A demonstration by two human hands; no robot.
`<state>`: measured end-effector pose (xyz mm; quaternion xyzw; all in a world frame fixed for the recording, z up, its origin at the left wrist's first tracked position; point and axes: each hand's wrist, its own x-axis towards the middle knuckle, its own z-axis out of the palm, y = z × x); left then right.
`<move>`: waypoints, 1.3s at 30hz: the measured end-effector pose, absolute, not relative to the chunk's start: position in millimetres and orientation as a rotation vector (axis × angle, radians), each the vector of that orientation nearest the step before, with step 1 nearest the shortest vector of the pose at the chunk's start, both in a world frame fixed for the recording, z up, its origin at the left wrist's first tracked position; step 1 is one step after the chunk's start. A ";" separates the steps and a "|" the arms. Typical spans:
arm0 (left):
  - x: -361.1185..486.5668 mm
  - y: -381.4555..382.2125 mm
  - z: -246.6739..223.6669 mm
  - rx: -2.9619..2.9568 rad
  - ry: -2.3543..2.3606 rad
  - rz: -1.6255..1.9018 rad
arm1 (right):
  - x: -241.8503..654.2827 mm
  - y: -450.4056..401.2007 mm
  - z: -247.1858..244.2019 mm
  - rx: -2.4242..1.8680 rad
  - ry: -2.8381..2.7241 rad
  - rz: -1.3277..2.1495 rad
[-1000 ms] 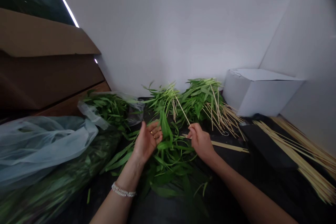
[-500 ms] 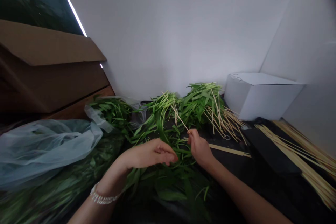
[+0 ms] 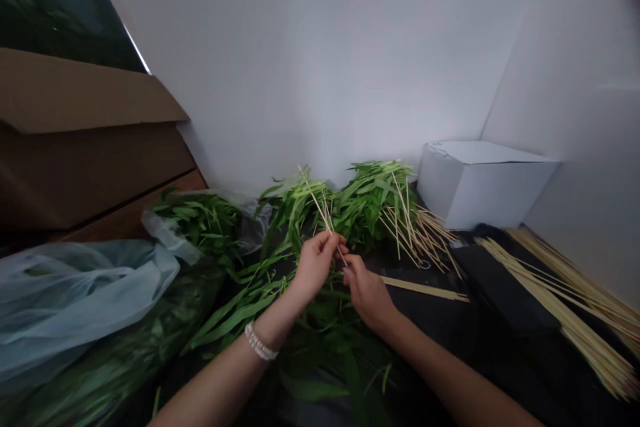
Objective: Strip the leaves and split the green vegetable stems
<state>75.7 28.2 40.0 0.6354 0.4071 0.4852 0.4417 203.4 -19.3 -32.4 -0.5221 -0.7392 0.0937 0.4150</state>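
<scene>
A thin bamboo skewer (image 3: pixel 314 196) slants up and away between my hands. Around its middle, my left hand (image 3: pixel 315 261) has its thumb and fingers closed. My right hand (image 3: pixel 367 290) pinches the lower end, its fingertips close to those of the left. Long leafy green stems (image 3: pixel 250 303) lie under and beside my left wrist; I cannot tell whether the left fingers also hold a stem. Just beyond the hands is a bunch of greens (image 3: pixel 290 210) with skewers. A larger pile of skewered greens (image 3: pixel 360 203) lies to its right, with many skewer ends (image 3: pixel 430 233) sticking out.
At left are a cardboard box (image 3: pixel 100 160), a translucent plastic bag (image 3: pixel 90 300) over greens, and another bag of greens (image 3: pixel 200 220). On the right stand a white box (image 3: pixel 485 180), a black block (image 3: pixel 505 287) and bundles of loose skewers (image 3: pixel 575 313). A flat bamboo strip (image 3: pixel 425 288) lies near my right hand.
My left hand has moved up and right from over the greens and closed on the skewer. The right hand still holds the skewer's lower end. The view has shifted slightly.
</scene>
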 end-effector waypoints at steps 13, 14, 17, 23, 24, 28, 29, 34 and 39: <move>69.4 200.4 31.6 1.853 1.592 1.047 | 214.1 -10.3 -35.2 -1.292 -1.975 -0.099; 70.2 204.1 26.5 1.857 1.617 1.038 | 218.1 -7.6 -34.5 -1.317 -1.954 -0.117; 69.6 205.7 13.4 1.874 1.638 0.999 | 231.0 -0.3 -30.0 -1.425 -1.856 -0.142; 50.9 173.4 7.0 1.980 1.551 0.857 | 247.2 4.4 -19.9 -1.673 -2.068 -0.127; 45.5 164.5 7.7 2.001 1.511 0.815 | 248.1 3.9 -19.4 -1.701 -2.128 -0.115; 13.3 126.8 11.1 2.059 1.328 0.683 | 248.1 1.0 -20.1 -1.772 -2.279 -0.093; 2.4 118.1 11.7 2.068 1.281 0.668 | 247.5 0.4 -20.6 -1.777 -2.302 -0.102; -50.2 82.6 12.9 2.074 1.351 0.568 | 245.2 -0.7 -22.0 -1.836 -2.337 -0.187; -61.6 52.7 10.0 2.126 1.430 0.481 | 244.8 -2.2 -21.0 -1.835 -2.303 -0.269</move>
